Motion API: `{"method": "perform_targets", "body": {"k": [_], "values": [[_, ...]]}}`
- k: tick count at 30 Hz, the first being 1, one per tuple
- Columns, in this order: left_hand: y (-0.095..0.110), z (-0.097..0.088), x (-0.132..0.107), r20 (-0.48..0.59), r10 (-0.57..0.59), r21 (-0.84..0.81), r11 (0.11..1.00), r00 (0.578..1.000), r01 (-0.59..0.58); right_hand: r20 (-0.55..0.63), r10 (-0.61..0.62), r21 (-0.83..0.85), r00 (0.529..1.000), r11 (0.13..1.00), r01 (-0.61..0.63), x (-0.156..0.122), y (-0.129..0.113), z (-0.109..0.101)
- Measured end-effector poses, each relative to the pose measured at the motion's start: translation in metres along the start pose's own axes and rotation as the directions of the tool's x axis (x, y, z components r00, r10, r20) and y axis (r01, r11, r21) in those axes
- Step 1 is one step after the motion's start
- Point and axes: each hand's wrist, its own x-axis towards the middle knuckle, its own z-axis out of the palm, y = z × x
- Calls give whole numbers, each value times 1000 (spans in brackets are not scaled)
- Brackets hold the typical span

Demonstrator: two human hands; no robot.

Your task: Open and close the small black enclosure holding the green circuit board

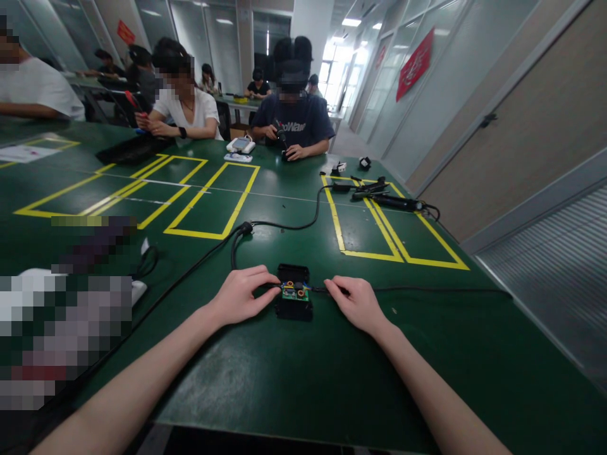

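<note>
One open black plastic case (294, 311) lies on the green tabletop (379, 392) between the two bare hands, its two halves spread, near and far. One green rectangular circuit board (294, 296) sits across its middle—two copper-coloured ring coils can be counted on it. The left hand (239, 296) has thumb and forefinger narrowly apart at the board's left end, around a black cable; the right hand (356, 304) holds its fingertips close together beside the thin black cord (441, 289) at the right end. Whether either pinch actually grips—I cannot tell.
</note>
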Motion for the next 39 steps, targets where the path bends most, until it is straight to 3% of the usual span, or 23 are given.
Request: {"method": "perform_targets", "body": {"k": [7,15,22,31,39], "values": [[11,-2,-3,41,88,-99,992,995,-84,9,-65,51,998,997,64,-4,-4,1],[8,1,-3,114,34,-114,993,993,-21,35,-74,41,997,997,73,-4,1,4],[5,1,-2,167,-11,-32,999,986,16,62,-35,45,997,998,32,-3,-1,4],[0,3,-1,122,-15,34,999,992,11,142,-29,24,989,999,26,-3,0,7],[-2,4,1,119,-1,-47,999,993,6,143,-36,116,989,993,19,-2,1,4]]}}
